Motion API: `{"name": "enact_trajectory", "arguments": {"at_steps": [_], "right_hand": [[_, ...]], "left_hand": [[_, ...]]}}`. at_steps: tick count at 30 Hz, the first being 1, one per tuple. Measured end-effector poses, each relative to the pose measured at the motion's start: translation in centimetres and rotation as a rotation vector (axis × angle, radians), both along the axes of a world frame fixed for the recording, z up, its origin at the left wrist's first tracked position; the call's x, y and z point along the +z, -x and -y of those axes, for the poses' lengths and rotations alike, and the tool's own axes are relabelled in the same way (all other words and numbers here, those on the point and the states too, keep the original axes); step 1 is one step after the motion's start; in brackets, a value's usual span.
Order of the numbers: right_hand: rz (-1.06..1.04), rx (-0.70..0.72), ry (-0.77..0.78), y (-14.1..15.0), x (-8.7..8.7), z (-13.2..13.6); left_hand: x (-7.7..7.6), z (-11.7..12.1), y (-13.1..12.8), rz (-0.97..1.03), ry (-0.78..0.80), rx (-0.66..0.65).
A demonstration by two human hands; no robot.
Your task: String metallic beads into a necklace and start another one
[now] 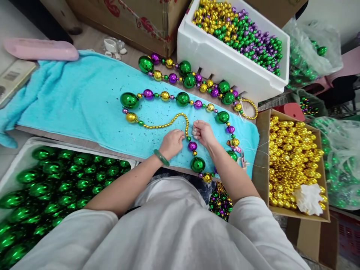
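Two bare hands meet near the middle of the frame, with closed fingertips. The left hand (173,144) and the right hand (203,133) each seem to pinch a fine thread (190,135), drawn out between them where the small gold beads reach a green one. The bead strand (182,99) loops across the blue towel (92,101) at the center, its lower end running under the right forearm. A second strand (189,80) lies above it, near the white foam box (225,56). Small snips (243,160) lie right of center, by loose thread ends.

To handle this join well, it would help to keep the pinch close to the beads, draw both sides evenly and let the beads rest on the towel so their weight does not pull. A steady, gentle tension should close gaps without snapping the thread; slack could leave the beads loose.
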State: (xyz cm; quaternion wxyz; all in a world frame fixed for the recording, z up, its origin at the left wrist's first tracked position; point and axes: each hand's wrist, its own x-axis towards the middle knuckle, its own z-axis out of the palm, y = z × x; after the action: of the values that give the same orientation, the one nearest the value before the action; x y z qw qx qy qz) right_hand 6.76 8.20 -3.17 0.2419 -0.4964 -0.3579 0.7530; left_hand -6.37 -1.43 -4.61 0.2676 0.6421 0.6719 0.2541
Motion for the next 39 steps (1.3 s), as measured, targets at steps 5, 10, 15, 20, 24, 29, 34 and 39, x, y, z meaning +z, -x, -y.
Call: {"name": "enact_trajectory", "arguments": {"at_steps": [5,10,15,20,24,29,34,39], "right_hand": [[0.081,0.026,-0.055,0.0,0.5,0.4],[0.207,0.072,-0.131,0.3,0.7,0.2],[0.236,0.019,-0.118,-0.4,0.6,-0.7],[0.174,-0.014,-0.082,-1.2,0.9,-0.7],[0.16,-0.038,-0.074,-1.1,0.8,-0.5],[0.178,-0.041,-0.089,-0.9,0.7,-0.3],[0.165,-0.037,-0.074,-1.0,0.5,-0.4],[0.133,-0.072,-0.052,-1.2,0.3,-0.7]], "left_hand": [[0.1,0.5,0.2,-0.147,-0.007,-0.049],[0.7,0.4,0.2,-0.268,0.011,-0.125],[0.8,0.0,1.0,-0.245,-0.021,-0.097],[0.8,-0.3,2.7,0.222,-0.083,0.048],[1.5,-1.0,2.3,1.116,0.098,0.194],[1.4,-2.4,0.8,1.666,0.284,0.318],[0.7,-3.0,0.3,1.327,0.369,0.26],[0.9,-2.8,0.8,0.973,0.31,0.16]]}}
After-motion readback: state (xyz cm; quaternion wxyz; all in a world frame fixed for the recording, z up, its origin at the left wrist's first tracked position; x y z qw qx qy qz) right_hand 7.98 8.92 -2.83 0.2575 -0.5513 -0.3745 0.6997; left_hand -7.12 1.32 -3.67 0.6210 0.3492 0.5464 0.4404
